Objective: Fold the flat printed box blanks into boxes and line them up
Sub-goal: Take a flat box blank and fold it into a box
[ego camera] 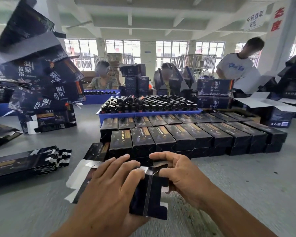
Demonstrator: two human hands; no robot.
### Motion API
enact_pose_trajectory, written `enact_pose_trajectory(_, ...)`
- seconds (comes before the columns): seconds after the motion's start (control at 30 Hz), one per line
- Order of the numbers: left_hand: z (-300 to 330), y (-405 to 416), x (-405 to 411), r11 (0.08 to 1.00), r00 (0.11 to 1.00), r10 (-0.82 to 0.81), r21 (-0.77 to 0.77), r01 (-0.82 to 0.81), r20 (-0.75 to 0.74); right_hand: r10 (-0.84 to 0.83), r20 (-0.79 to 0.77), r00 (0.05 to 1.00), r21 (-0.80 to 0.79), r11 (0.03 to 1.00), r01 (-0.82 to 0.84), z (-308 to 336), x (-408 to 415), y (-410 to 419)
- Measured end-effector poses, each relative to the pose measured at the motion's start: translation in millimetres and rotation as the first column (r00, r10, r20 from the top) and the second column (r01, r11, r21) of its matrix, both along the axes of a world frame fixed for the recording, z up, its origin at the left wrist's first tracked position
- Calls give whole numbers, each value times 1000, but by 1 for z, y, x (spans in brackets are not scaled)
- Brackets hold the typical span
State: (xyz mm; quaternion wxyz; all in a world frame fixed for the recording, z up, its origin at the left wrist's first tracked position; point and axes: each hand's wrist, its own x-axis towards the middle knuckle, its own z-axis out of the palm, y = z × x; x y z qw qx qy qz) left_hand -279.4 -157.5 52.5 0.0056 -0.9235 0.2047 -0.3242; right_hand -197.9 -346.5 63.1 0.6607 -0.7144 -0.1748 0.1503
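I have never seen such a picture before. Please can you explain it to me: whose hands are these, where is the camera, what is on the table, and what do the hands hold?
There is no machine. The single picture comes from a camera worn on a person's head, looking forward and down, so the two hands are that person's own. The left hand and the right hand both grip one dark printed box blank, partly folded. On the grey table lie a stack of flat blanks at the left, rows of finished boxes ahead, and behind them a blue tray of small dark bottles. Other workers sit or stand across the table.
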Motion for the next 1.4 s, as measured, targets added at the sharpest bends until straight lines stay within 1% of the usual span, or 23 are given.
enact_pose_trajectory(0.1, 1, -1, 0, 999, 998, 19, 32, -17, -64, 34, 91, 995, -68, 997, -28, 1, -2, -3)
enact_pose_trajectory(0.17, 1, -1, -1, 998, 995, 38, 47, -33, -94, 37, 122, 992, -92, 995, -26, 1, -2, -4)
enact_pose_trajectory(0.23, 3, -1, -3, 999, 995, 43, 35, -40, -93, 40, 79, 996, -59, 998, -36, -1, -1, -2)
enact_pose_trajectory(0.33, 8, 0, -7, 996, 992, 86, -12, -87, -93, 81, -53, 995, 58, 995, -78, -4, 0, 1)
enact_pose_trajectory(0.4, 10, 0, -8, 990, 985, 123, -59, -130, -122, 115, -61, 991, 89, 990, -110, -5, -1, 2)
enact_pose_trajectory(0.5, 8, 4, -7, 971, 972, 152, -155, -180, -176, 104, 47, 993, 25, 994, -106, -5, -7, 5)
enact_pose_trajectory(0.6, 4, 11, -2, 952, 962, 160, -222, -209, -220, -1, 209, 978, -21, 1000, 5, -7, -12, 9)
enact_pose_trajectory(0.67, 4, 12, -1, 947, 969, 161, -246, -206, -188, -46, 320, 946, -55, 996, 67, -9, -14, 10)
enact_pose_trajectory(0.73, 5, 10, -2, 947, 976, 161, -254, -195, -149, -15, 380, 925, -81, 995, 49, -9, -16, 12)
enact_pose_trajectory(0.83, 4, 6, -2, 954, 983, 131, -252, -161, -130, 67, 348, 935, -78, 996, -42, -9, -16, 11)
enact_pose_trajectory(0.93, 3, 8, -2, 964, 989, 106, -233, -129, -106, 104, 331, 938, -69, 994, -86, -8, -14, 10)
enact_pose_trajectory(1.1, 2, 12, -2, 988, 995, 5, -153, -20, -99, 56, 364, 930, -34, 998, -47, -1, -6, 2)
enact_pose_trajectory(1.2, 1, 12, -3, 995, 995, 12, -98, -22, -101, 46, 375, 926, -65, 998, -24, 0, -3, -1)
enact_pose_trajectory(1.3, 1, 14, -3, 994, 993, 17, -107, -30, -114, 60, 405, 912, -117, 993, -13, -2, -5, 1)
enact_pose_trajectory(1.4, 3, 15, -2, 993, 994, 42, -103, -52, -96, 66, 414, 908, -140, 990, -8, -3, -7, 3)
